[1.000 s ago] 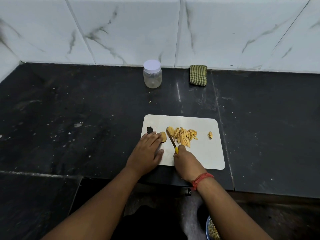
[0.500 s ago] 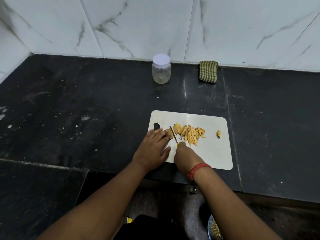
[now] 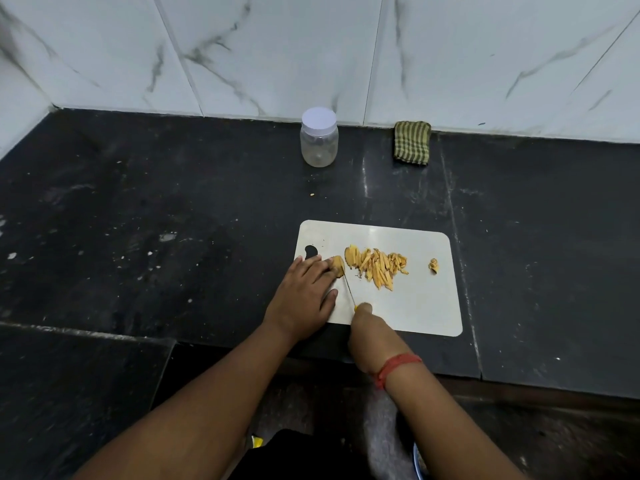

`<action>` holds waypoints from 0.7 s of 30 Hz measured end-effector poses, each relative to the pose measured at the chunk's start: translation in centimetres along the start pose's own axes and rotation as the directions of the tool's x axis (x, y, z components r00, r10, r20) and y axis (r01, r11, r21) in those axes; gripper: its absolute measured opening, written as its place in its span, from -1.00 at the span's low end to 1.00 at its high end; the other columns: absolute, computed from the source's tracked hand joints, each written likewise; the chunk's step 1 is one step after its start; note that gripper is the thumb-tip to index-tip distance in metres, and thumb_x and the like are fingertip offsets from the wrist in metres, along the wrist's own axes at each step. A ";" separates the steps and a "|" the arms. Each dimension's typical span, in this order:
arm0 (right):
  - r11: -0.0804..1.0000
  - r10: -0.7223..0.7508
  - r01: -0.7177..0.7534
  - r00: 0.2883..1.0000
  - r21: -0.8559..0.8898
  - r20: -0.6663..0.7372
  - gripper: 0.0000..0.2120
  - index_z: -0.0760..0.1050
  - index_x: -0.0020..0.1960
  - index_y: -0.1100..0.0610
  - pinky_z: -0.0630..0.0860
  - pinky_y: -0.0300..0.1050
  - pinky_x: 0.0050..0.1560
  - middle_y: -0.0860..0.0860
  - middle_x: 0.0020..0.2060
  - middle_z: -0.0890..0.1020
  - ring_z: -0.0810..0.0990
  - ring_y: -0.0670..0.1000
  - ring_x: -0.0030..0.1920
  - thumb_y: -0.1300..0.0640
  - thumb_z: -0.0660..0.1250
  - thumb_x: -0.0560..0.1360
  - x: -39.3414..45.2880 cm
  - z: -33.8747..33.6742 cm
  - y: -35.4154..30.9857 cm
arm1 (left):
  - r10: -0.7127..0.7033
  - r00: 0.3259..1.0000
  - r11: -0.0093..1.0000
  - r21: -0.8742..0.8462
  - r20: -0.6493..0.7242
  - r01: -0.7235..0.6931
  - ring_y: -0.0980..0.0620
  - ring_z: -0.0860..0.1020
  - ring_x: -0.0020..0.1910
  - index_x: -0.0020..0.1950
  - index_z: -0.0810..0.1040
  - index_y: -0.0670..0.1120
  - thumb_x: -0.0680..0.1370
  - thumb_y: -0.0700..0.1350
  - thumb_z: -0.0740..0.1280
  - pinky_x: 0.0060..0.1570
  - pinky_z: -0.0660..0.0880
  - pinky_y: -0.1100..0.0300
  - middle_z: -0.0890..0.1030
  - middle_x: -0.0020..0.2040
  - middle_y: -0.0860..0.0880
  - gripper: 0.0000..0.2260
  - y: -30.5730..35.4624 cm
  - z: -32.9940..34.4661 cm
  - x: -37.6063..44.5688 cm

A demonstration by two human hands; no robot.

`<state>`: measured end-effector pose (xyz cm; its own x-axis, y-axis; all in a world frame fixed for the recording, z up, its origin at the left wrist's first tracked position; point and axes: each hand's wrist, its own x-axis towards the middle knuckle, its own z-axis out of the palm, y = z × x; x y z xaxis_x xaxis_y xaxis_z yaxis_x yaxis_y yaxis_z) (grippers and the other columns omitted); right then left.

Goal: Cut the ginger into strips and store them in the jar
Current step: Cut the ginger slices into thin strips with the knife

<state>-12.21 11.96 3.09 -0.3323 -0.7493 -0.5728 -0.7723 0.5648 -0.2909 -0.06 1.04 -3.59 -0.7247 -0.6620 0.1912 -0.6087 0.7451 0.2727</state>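
Note:
A white cutting board (image 3: 419, 310) lies on the black counter. On its left part my left hand (image 3: 304, 292) holds down a ginger piece (image 3: 337, 264) with its fingertips. My right hand (image 3: 369, 332) grips a small yellow-handled knife (image 3: 349, 289); the thin blade stands right against the ginger piece's right side. A pile of ginger strips (image 3: 377, 268) lies just right of the blade, and one small ginger bit (image 3: 433, 265) sits apart further right. A clear plastic jar (image 3: 319, 138) with its white lid on stands at the back by the wall.
A folded green striped cloth (image 3: 412, 143) lies against the marble wall, right of the jar. The counter's front edge runs just below the board. The rim of a bowl (image 3: 417, 459) shows at the bottom, below the counter.
The knife blade has shifted left, close up to the ginger piece under my left fingers. The camera view has also moved, so everything sits more to the right.

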 end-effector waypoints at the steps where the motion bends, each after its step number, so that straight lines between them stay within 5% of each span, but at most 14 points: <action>1: 1.000 -0.008 0.008 1.000 0.016 0.007 -0.68 0.20 0.26 0.28 0.37 -0.08 -0.22 0.20 0.03 0.59 0.61 0.18 -0.01 0.37 0.12 0.52 -0.6 0.3 0.2 | -0.002 1.000 1.000 -0.007 -0.002 0.002 -0.05 0.36 0.48 0.42 0.52 -0.08 0.64 0.05 0.16 0.57 0.12 -0.04 0.50 0.42 -0.04 -0.58 0.0 0.0 0.0; 11: 0.993 -0.107 0.108 0.994 0.056 -0.019 -0.83 0.19 -0.01 0.18 0.29 -0.10 -0.36 0.01 -0.36 0.39 0.36 -0.01 -0.40 0.40 0.06 0.49 -2.2 0.0 1.7 | -0.010 1.000 0.999 -0.043 -0.005 0.010 -0.02 0.34 0.49 0.41 0.53 -0.08 0.63 0.05 0.15 0.58 0.10 -0.04 0.49 0.43 -0.02 -0.58 0.0 -0.1 -0.1; 16: 0.983 -0.130 0.142 0.986 0.113 -0.107 -0.81 0.23 0.07 0.21 0.14 -0.18 -0.49 0.06 -0.29 0.43 0.31 -0.03 -0.43 0.39 0.06 0.50 -1.9 -0.9 1.3 | -0.003 1.000 0.999 -0.046 -0.008 0.003 -0.04 0.34 0.49 0.43 0.51 -0.09 0.63 0.06 0.14 0.57 0.12 -0.08 0.49 0.43 -0.03 -0.56 0.0 0.0 0.0; 21: 0.986 -0.085 0.093 0.994 0.136 -0.068 -0.79 0.25 0.13 0.25 0.22 -0.13 -0.44 0.22 -0.08 0.58 0.38 0.06 -0.35 0.38 0.08 0.51 -0.5 -1.5 0.9 | -0.002 1.000 0.999 -0.042 0.006 0.003 -0.04 0.34 0.49 0.44 0.50 -0.08 0.63 0.08 0.13 0.58 0.08 -0.06 0.48 0.45 -0.03 -0.55 0.1 -0.1 -0.1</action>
<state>-13.53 12.28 4.30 -0.3015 -0.8162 -0.4930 -0.7191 0.5341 -0.4446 -0.02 1.13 -3.52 -0.7250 -0.6633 0.1854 -0.5963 0.7393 0.3129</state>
